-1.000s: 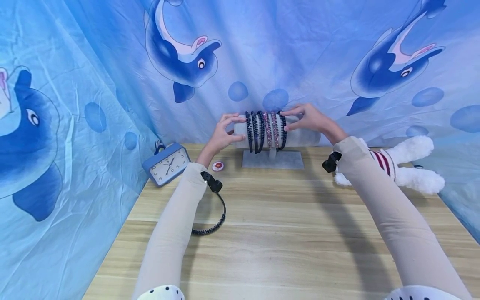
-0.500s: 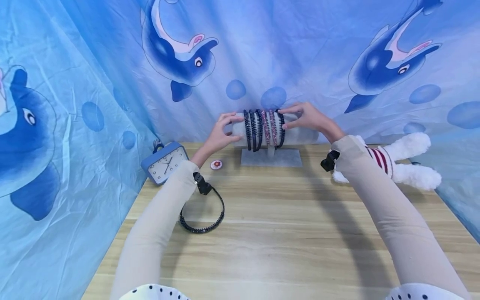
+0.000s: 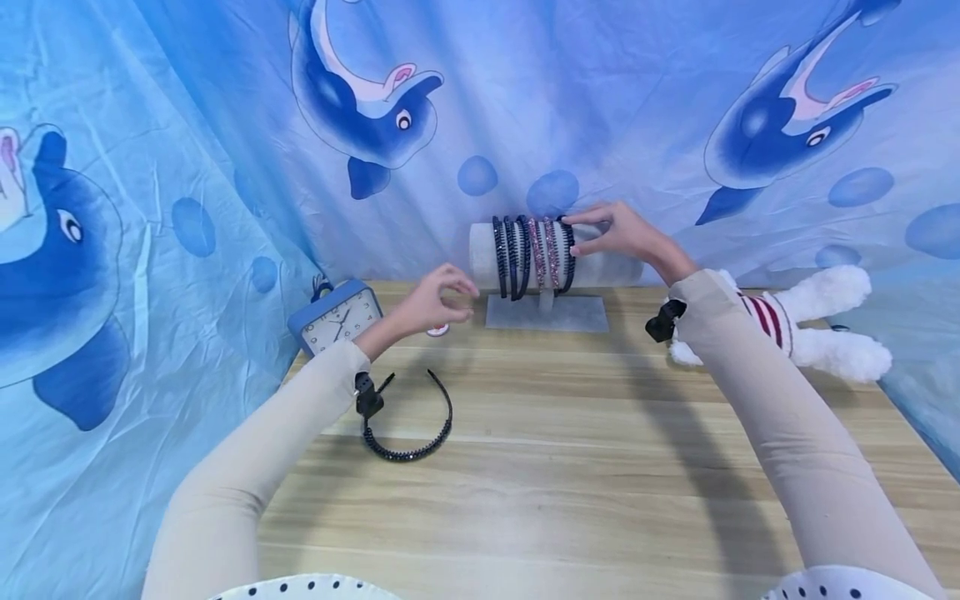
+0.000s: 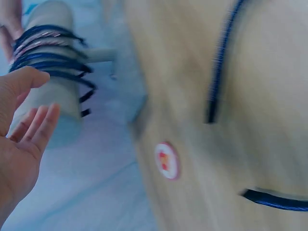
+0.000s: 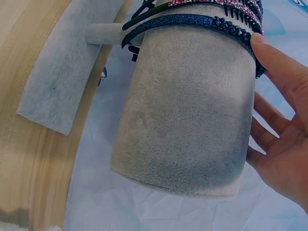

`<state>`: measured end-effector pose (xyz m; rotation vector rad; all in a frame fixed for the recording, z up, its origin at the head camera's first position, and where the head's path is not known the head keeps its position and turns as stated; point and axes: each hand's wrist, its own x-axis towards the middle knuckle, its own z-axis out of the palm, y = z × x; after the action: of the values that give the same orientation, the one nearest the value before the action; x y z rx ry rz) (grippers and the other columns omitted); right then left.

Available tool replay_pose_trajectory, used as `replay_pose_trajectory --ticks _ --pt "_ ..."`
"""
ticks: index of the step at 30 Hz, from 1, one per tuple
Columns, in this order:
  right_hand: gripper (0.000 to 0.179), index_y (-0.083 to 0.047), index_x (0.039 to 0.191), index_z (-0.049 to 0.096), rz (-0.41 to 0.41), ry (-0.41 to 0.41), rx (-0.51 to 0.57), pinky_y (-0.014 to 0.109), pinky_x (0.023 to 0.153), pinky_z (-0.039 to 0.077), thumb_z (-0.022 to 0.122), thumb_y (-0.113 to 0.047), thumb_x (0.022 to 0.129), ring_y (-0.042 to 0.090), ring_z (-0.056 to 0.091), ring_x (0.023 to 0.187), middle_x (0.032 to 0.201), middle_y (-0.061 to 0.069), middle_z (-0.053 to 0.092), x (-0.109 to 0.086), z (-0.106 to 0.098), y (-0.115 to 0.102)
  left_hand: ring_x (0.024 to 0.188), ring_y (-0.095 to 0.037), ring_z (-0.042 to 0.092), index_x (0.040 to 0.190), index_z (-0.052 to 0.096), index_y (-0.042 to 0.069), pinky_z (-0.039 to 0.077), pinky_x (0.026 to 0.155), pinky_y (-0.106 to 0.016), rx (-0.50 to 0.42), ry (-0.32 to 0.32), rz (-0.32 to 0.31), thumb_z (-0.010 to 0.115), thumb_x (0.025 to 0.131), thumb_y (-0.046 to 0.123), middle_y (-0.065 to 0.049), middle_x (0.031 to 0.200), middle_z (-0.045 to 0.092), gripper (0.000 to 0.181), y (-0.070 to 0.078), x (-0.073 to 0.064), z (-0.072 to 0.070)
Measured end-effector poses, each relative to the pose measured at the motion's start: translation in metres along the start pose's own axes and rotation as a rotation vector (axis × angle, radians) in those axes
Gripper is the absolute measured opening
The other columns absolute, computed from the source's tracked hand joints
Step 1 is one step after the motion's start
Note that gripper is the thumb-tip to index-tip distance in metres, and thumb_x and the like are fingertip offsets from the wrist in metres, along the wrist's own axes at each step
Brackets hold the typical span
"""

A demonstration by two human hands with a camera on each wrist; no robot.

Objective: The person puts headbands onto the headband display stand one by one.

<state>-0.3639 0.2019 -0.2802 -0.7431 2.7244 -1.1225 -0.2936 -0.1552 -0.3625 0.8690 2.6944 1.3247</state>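
Note:
Several headbands sit side by side round a grey velvet roll stand (image 3: 615,271) at the back of the table: dark glittery ones and two with pink stones (image 3: 552,254). My right hand (image 3: 626,233) is at the right end of the row, its thumb touching the outermost dark blue headband (image 5: 192,20) and its other fingers extended behind the roll. My left hand (image 3: 431,302) hovers left of the stand, fingers loosely bent and holding nothing. Below it, another dark headband (image 3: 405,456) lies on the table, partly behind the left wrist.
A blue alarm clock (image 3: 337,317) stands at the back left, partly behind the left forearm. Close to it lies a round badge with a red flower (image 4: 167,160). A white plush toy (image 3: 825,325) in a striped top lies at the right. Dolphin-print cloth (image 3: 600,100) hangs behind.
My left hand has left the roll's left end and moved down and left, uncovering more of the headband on the table. The right hand keeps its place at the outermost headband.

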Motion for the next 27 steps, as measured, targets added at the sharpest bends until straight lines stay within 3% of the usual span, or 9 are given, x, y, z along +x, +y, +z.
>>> replay_pose_trajectory --ticks 6,11,15,18,20,24,27 --pt "0.065 -0.011 0.146 0.054 -0.011 -0.006 -0.018 0.059 0.126 0.028 0.081 -0.014 0.087 0.039 0.034 0.15 0.159 0.017 0.043 -0.002 -0.001 0.001 0.114 -0.033 0.065 0.112 0.073 0.001 0.063 0.093 -0.035 0.07 -0.249 -0.02 0.079 0.083 0.002 -0.014 0.122 0.065 0.029 -0.015 -0.024 0.014" --pt "0.067 -0.008 0.147 0.053 -0.017 -0.009 -0.003 0.056 0.126 0.031 0.081 -0.009 0.086 0.039 0.039 0.147 0.155 0.016 0.047 -0.007 -0.009 0.001 0.108 -0.034 0.065 0.108 0.074 -0.004 0.063 0.092 -0.04 0.046 -0.396 0.001 0.082 0.082 0.002 -0.015 0.112 0.071 0.027 -0.024 -0.037 0.021" --pt "0.061 -0.006 0.141 0.058 -0.009 0.009 -0.036 0.052 0.12 0.041 0.082 -0.008 0.085 0.038 0.048 0.141 0.15 0.018 0.054 -0.014 -0.018 0.002 0.108 -0.029 0.065 0.106 0.076 -0.003 0.06 0.099 -0.048 0.025 -0.473 -0.001 0.083 0.079 -0.001 -0.014 0.109 0.073 0.028 -0.027 -0.045 0.024" --pt "0.056 -0.004 0.137 0.062 0.006 0.02 -0.078 0.042 0.108 0.05 0.081 -0.008 0.085 0.038 0.052 0.135 0.147 0.021 0.056 -0.018 -0.025 0.003 0.109 -0.024 0.064 0.105 0.077 -0.002 0.059 0.102 -0.044 0.016 -0.518 -0.029 0.084 0.077 -0.001 -0.012 0.111 0.073 0.029 -0.028 -0.049 0.025" --pt "0.054 -0.002 0.135 0.063 0.015 0.017 -0.085 0.041 0.106 0.049 0.081 -0.007 0.085 0.039 0.05 0.135 0.147 0.023 0.055 -0.021 -0.028 0.006 0.109 -0.021 0.064 0.105 0.077 -0.001 0.06 0.101 -0.039 0.024 -0.548 -0.043 0.084 0.077 0.0 -0.011 0.111 0.072 0.029 -0.028 -0.05 0.026" --pt "0.052 0.0 0.134 0.063 0.018 0.002 -0.081 0.052 0.121 0.039 0.081 -0.005 0.084 0.04 0.041 0.144 0.151 0.024 0.051 -0.024 -0.03 0.011 0.103 -0.018 0.067 0.102 0.078 -0.001 0.061 0.098 -0.033 0.045 -0.606 -0.039 0.084 0.077 -0.001 -0.011 0.107 0.073 0.026 -0.027 -0.051 0.027" --pt "0.053 -0.001 0.134 0.063 0.026 -0.005 -0.084 0.058 0.124 0.031 0.081 -0.006 0.084 0.041 0.036 0.147 0.153 0.023 0.048 -0.023 -0.029 0.014 0.099 -0.019 0.071 0.101 0.078 -0.002 0.062 0.095 -0.032 0.037 -0.65 -0.053 0.083 0.077 -0.004 -0.013 0.105 0.074 0.024 -0.023 -0.05 0.027"
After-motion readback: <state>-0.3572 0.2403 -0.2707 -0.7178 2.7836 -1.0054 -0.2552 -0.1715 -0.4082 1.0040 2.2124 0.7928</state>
